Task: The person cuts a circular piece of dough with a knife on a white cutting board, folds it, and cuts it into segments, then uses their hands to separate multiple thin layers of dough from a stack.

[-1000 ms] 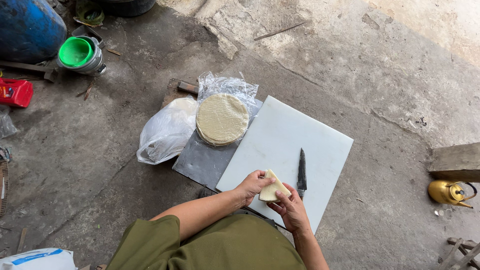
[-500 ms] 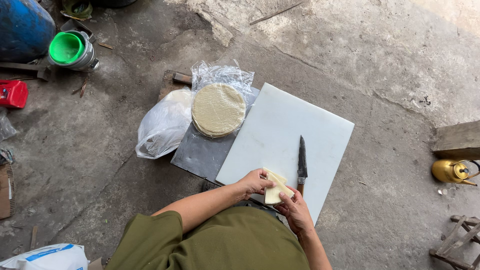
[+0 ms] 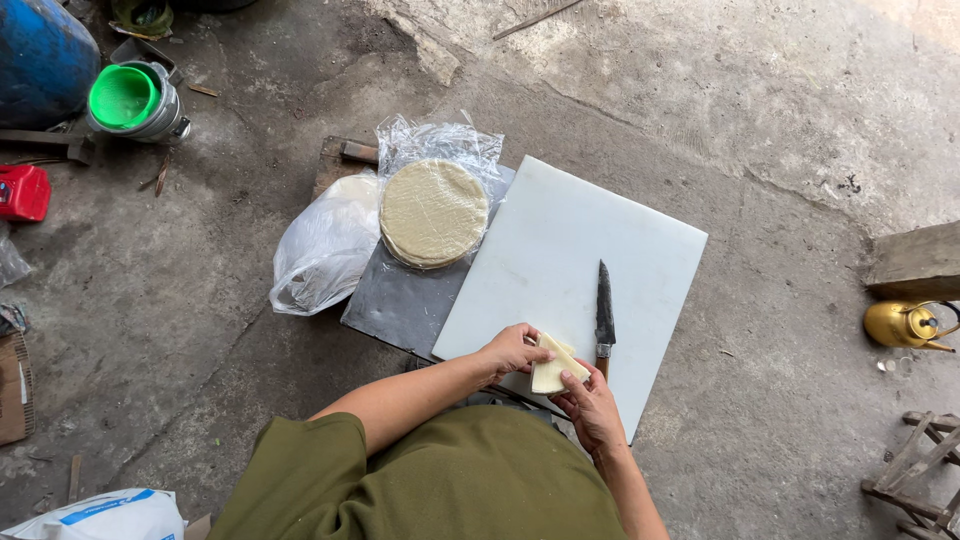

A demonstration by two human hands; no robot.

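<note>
Both hands meet at the near edge of the white cutting board point(image 3: 570, 270): the left hand point(image 3: 512, 350) is curled over the left edge of a folded pale-yellow wrapper sheet point(image 3: 556, 366), and the right hand point(image 3: 592, 405) pinches the sheet's near right corner between thumb and fingers, so each hand is partly closed on the same piece. Compared with the view one second earlier, the sheet reads flatter and more squarely folded, and the hands sit slightly closer to the board's near edge; judged from that, folding of this piece is well advanced, and neither hand has let go. Immediately right of the sheet, just beyond the right hand's fingertips, a dark-bladed knife point(image 3: 604, 312) lies flat on the board with its tip pointing away from the person; it is untouched and unmoved. Beyond the left hand, a round stack of wrappers point(image 3: 434, 212) rests on opened clear plastic point(image 3: 440, 142) over a dark slab point(image 3: 400, 300). Left of the stack lies a white plastic bag point(image 3: 322, 250). Far beyond the left hand stand a green-lidded metal can point(image 3: 130, 100) and a blue drum point(image 3: 45, 55). Far right of the right hand sits a brass kettle point(image 3: 900, 324).
</note>
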